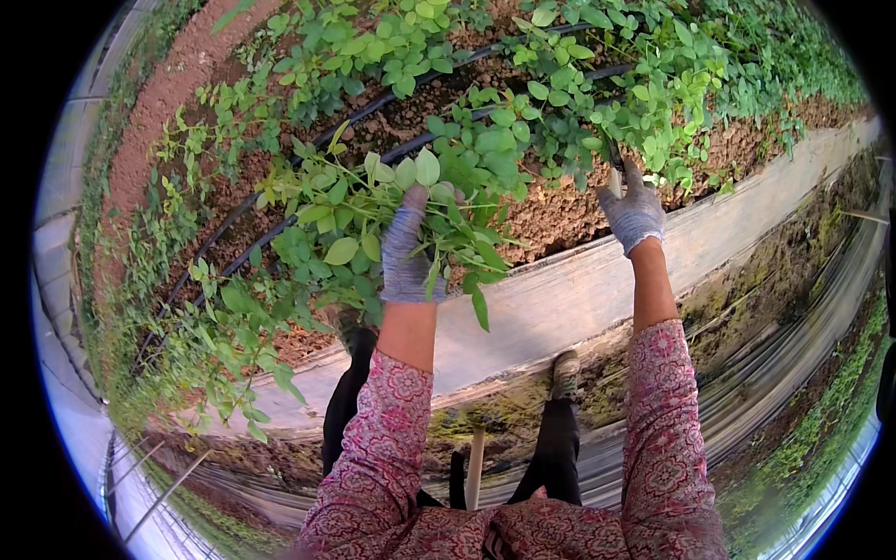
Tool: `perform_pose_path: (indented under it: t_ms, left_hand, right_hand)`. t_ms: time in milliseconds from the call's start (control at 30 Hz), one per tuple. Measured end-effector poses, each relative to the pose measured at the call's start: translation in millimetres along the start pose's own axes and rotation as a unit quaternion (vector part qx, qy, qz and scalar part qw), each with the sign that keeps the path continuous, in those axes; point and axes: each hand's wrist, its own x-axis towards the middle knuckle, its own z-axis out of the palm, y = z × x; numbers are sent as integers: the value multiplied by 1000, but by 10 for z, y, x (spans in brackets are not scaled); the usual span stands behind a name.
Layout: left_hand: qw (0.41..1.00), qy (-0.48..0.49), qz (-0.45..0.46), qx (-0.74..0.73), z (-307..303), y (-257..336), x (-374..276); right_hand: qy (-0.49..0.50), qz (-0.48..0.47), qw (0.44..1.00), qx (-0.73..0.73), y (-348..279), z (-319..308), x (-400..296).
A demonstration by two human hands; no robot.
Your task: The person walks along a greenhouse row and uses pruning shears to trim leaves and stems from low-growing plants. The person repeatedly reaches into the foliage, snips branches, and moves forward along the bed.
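My left hand (409,245), in a grey knitted work glove, grips a bunch of leafy green stems (458,224). The stems stick out on both sides of the fist, and some leaves hang over the bed's edge. My right hand (633,210), gloved alike, holds a small hand tool (616,178) that looks like pruning shears. Its pale handle shows beside the thumb; the dark far end reaches into the leaves of a low bush (658,133). Foliage hides the tip, so whether it touches a stem is unclear.
Black drip irrigation hoses (392,101) run along the brown soil (560,213) between leafy plants. A pale concrete kerb (518,315) edges the bed. Beyond it lies a mossy walkway (595,374), where my shoe (565,367) stands. A wooden handle (475,469) shows between my legs.
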Motion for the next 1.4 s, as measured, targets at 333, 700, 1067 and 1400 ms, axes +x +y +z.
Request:
perform_pose_path:
  t_ms: [333,700,1067,1400]
  left_hand:
    - [999,22,22,16,34,-89,-4]
    - [999,39,14,9,27,-244,-7]
    - [997,25,30,62,-56,-318,72]
    - [876,-108,30,469,-899,-1121,46]
  right_hand:
    - [9,-116,906,407,393,324,-186]
    - [39,-77,955,285,351,226,245]
    - [33,42,991,121,907,353,368]
    - [109,-27,910,400,625,265,736]
